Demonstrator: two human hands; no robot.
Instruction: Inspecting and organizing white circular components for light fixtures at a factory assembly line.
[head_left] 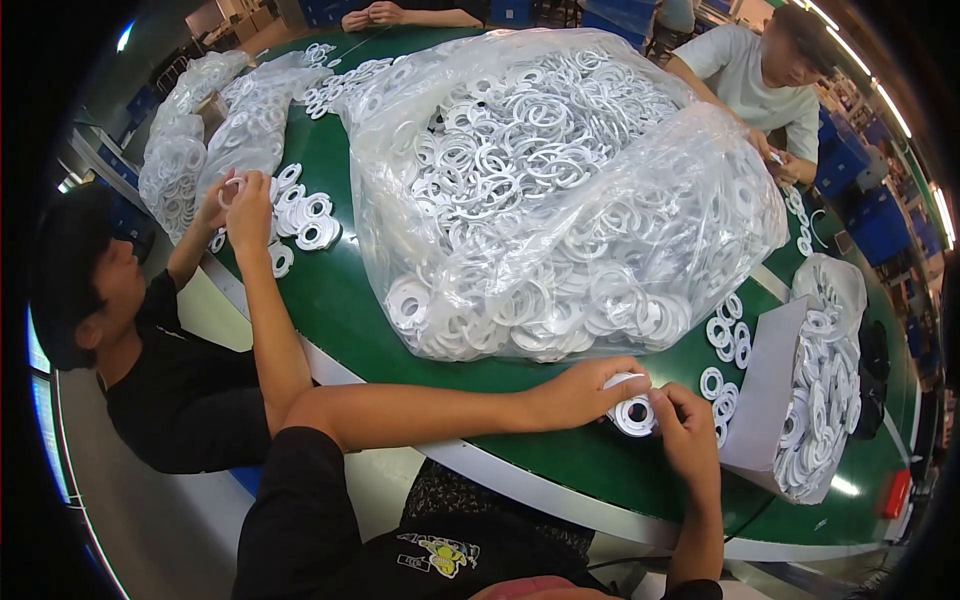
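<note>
A white round plastic part point(636, 417) with a dark hole in its middle is held between my two hands, just over the near edge of the table. My left hand point(575, 396) grips it from the left, thumb laid across its upper side. Bent fingers of my right hand point(688, 432) pinch its right rim. Beyond my hands lies a big clear plastic bag point(440, 335), opened at the top and heaped with white rings point(535, 125). To the right of my right hand, several loose white rings point(722, 385) lie in small groups.
The green table point(335, 345) has a pale edge. At right stands a carton point(765, 385) full of white rings, near a red object point(896, 494). Co-workers handle parts at left point(250, 210), at right point(790, 165) and across the table point(380, 14). More filled bags point(240, 130) lie far left.
</note>
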